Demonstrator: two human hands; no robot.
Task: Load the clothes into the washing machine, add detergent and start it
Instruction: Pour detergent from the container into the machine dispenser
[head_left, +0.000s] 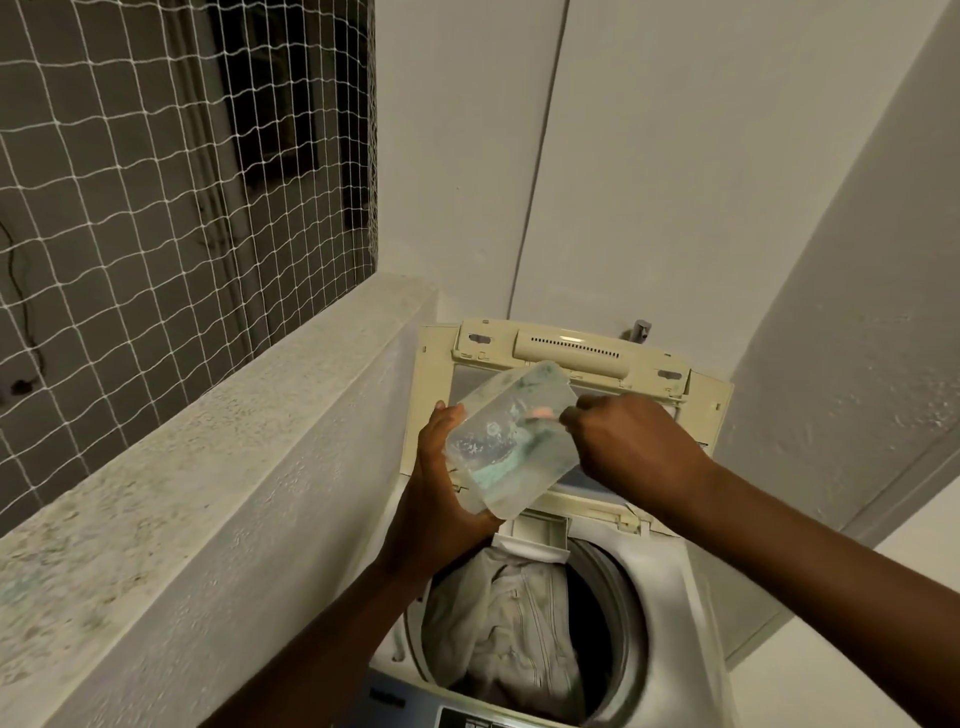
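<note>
A top-loading washing machine (670, 597) stands below me with its cream lid (571, 348) raised against the wall. Pale striped clothes (509, 634) fill the drum. My left hand (441, 478) grips a clear plastic detergent container (511, 441) from its left side, tilted above the drum's rear edge. Pale green powder lies inside the container near its lower side. My right hand (628, 441) reaches into the container's open mouth from the right, fingers pinched on a small pink scoop (543, 413).
A speckled concrete ledge (218, 467) runs along the left, right beside the machine. White netting (171, 182) covers the opening above it. White walls close in behind and to the right. A tap (641, 330) sticks out behind the lid. The control panel (467, 719) is at the bottom edge.
</note>
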